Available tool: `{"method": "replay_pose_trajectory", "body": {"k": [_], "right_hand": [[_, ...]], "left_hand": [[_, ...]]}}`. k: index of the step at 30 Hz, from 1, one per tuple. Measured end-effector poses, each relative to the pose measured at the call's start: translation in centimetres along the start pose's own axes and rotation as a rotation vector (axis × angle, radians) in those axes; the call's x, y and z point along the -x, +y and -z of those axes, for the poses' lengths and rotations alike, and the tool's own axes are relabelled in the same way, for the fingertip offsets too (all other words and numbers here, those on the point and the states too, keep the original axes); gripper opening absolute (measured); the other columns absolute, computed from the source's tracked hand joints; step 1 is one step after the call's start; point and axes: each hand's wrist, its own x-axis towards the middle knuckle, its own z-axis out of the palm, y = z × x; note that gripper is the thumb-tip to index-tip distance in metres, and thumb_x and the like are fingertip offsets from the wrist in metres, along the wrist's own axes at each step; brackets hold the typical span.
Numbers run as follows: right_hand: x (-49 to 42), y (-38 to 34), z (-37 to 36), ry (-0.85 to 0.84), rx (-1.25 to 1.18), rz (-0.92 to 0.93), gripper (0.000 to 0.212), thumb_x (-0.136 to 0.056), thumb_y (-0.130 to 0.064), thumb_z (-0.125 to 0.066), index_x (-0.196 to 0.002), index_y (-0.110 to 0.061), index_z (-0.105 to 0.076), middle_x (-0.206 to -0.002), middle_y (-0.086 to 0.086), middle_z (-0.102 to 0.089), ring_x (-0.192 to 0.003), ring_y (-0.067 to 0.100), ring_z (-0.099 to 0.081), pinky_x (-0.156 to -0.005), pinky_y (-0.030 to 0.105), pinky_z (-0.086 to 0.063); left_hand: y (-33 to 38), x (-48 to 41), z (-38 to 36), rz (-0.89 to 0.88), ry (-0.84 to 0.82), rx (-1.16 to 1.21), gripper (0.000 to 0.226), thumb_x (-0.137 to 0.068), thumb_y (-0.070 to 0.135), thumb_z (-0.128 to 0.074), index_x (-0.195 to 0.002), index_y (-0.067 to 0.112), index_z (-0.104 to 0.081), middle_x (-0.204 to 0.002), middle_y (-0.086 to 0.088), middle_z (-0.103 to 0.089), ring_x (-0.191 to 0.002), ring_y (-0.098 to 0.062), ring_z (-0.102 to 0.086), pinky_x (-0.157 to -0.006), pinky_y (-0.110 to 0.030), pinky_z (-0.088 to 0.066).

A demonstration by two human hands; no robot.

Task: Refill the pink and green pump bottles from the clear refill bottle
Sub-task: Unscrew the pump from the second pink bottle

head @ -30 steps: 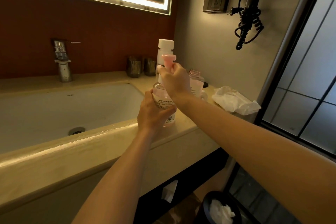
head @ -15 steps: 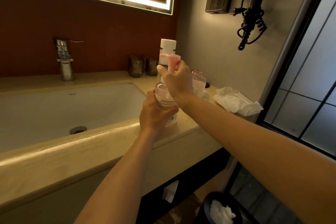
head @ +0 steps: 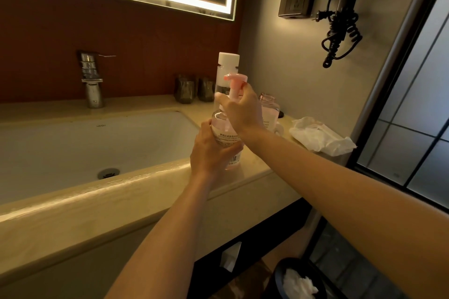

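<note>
The pink pump bottle stands on the counter edge right of the sink. My left hand is wrapped around its body. My right hand grips the neck under the pink pump head. Just behind stands a tall clear bottle with a white cap, mostly hidden by the pump. An open-necked bottle with pinkish liquid stands behind my right hand. No green bottle is visible.
The sink basin with a chrome faucet lies to the left. Two dark cups stand at the back wall. A crumpled white tissue lies at the counter's right end. A bin sits on the floor below.
My right hand has turned on the pump neck and the pink pump head has rotated, its nozzle pointing left now. My left hand stays on the bottle.
</note>
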Motion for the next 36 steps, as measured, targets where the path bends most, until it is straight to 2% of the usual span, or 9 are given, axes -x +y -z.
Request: {"method": "replay_pose_trajectory", "body": {"k": [3,6,9,12,16,19,23,29,36], "right_hand": [[-0.20,0.40,-0.06,0.078,0.111,0.004,0.062,-0.077,-0.051,-0.065,-0.124,-0.015,-0.044,-0.122,0.006,-0.047,-0.110,0.020,-0.048,-0.093,0.037,-0.046],[-0.08,0.57,-0.01,0.081,0.055,0.026,0.052,-0.080,-0.040,-0.066,-0.120,-0.014,-0.046,-0.117,0.006,-0.050,-0.102,0.016,-0.050,-0.087,0.028,-0.046],[0.23,0.35,-0.07,0.033,-0.054,-0.004,0.042,-0.086,-0.028,-0.059,-0.123,-0.012,-0.048,-0.116,0.005,-0.056,-0.100,0.016,-0.053,-0.094,0.037,-0.047],[0.24,0.08,-0.21,0.007,-0.108,-0.068,0.045,-0.086,-0.031,-0.057,-0.127,-0.013,-0.046,-0.119,0.003,-0.056,-0.105,0.018,-0.054,-0.096,0.044,-0.045],[0.18,0.33,-0.27,0.109,0.061,-0.016,0.058,-0.079,-0.047,-0.065,-0.121,-0.013,-0.043,-0.122,0.006,-0.046,-0.111,0.020,-0.047,-0.095,0.040,-0.046],[0.19,0.59,-0.15,0.109,0.085,0.025,0.051,-0.081,-0.039,-0.065,-0.119,-0.013,-0.043,-0.117,0.006,-0.049,-0.107,0.020,-0.048,-0.094,0.041,-0.046],[0.33,0.46,-0.15,0.007,-0.051,0.025,0.040,-0.085,-0.025,-0.057,-0.121,-0.014,-0.044,-0.111,0.001,-0.054,-0.104,0.022,-0.053,-0.095,0.048,-0.044],[0.49,0.23,-0.57,0.097,0.097,0.010,0.062,-0.075,-0.048,-0.068,-0.121,-0.015,-0.042,-0.123,0.006,-0.044,-0.115,0.021,-0.044,-0.095,0.045,-0.044],[0.54,0.50,-0.37,0.040,0.042,0.028,0.058,-0.080,-0.040,-0.066,-0.126,-0.016,-0.040,-0.123,0.003,-0.051,-0.113,0.022,-0.049,-0.096,0.050,-0.042]], "left_hand": [[0.00,-0.05,-0.01,0.001,0.001,0.000,0.079,-0.062,0.044,-0.080,-0.126,0.021,-0.038,-0.113,0.000,-0.057,-0.100,-0.020,-0.057,-0.077,-0.042,-0.052],[0.02,-0.07,-0.10,-0.001,0.000,-0.010,0.078,-0.063,0.043,-0.079,-0.125,0.020,-0.038,-0.113,0.000,-0.057,-0.099,-0.020,-0.057,-0.077,-0.042,-0.053],[0.02,-0.07,-0.13,-0.004,0.006,-0.016,0.078,-0.063,0.044,-0.079,-0.126,0.020,-0.038,-0.112,-0.001,-0.057,-0.098,-0.020,-0.057,-0.076,-0.039,-0.052],[0.05,-0.02,-0.04,-0.002,0.004,-0.008,0.078,-0.062,0.045,-0.078,-0.125,0.020,-0.039,-0.112,-0.001,-0.058,-0.098,-0.020,-0.057,-0.073,-0.037,-0.051],[0.11,-0.08,0.00,-0.004,0.000,-0.004,0.077,-0.063,0.042,-0.079,-0.125,0.019,-0.040,-0.113,-0.002,-0.058,-0.099,-0.020,-0.056,-0.071,-0.033,-0.047],[-0.05,-0.21,-0.10,-0.007,0.002,-0.013,0.078,-0.062,0.042,-0.080,-0.125,0.019,-0.040,-0.112,-0.001,-0.057,-0.099,-0.021,-0.056,-0.074,-0.037,-0.050],[-0.26,-0.18,-0.20,0.000,0.005,-0.023,0.078,-0.062,0.044,-0.078,-0.125,0.022,-0.038,-0.110,0.001,-0.057,-0.098,-0.021,-0.056,-0.075,-0.042,-0.052],[0.09,-0.03,-0.07,-0.002,-0.001,-0.018,0.078,-0.062,0.045,-0.078,-0.124,0.021,-0.038,-0.110,0.001,-0.057,-0.097,-0.019,-0.055,-0.067,-0.030,-0.042],[0.00,-0.01,-0.13,-0.008,0.006,-0.024,0.076,-0.062,0.047,-0.078,-0.122,0.021,-0.038,-0.109,0.001,-0.057,-0.097,-0.020,-0.056,-0.073,-0.039,-0.051]]}}
